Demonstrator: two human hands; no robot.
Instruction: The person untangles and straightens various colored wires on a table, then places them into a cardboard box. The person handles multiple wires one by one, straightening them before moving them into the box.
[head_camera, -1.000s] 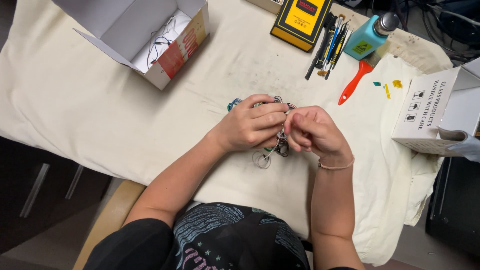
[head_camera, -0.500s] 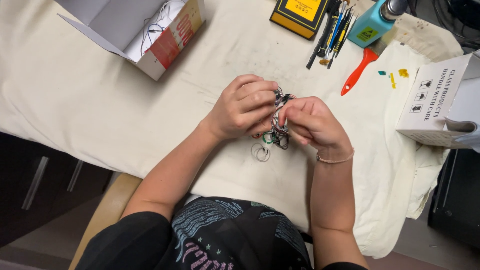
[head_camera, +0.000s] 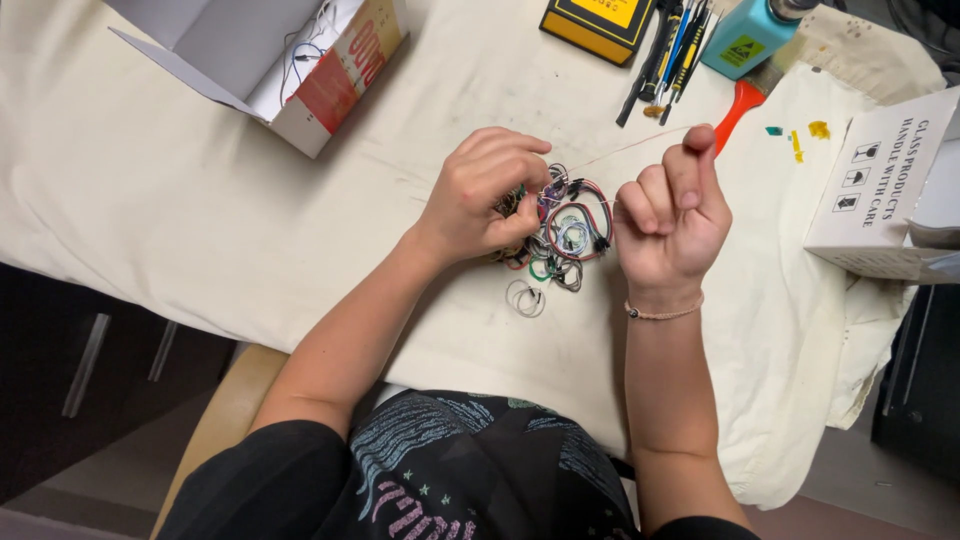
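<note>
A bundle of wires (head_camera: 560, 232) is gripped by the left hand (head_camera: 485, 192); a thin wire (head_camera: 640, 146) is pinched by the right hand (head_camera: 672, 218)

A table (head_camera: 200, 240) is draped in a cream cloth (head_camera: 820, 400), with dark cabinet fronts (head_camera: 90, 360) seen below its left edge and grey floor (head_camera: 870, 490) visible beyond its right edge.

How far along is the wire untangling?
Early. Done: one small wire loop lies apart on the cloth. In hand: the right hand pulls one thin wire out taut while the left hand pins the tangle. Left: most coloured wires are knotted together.
</note>
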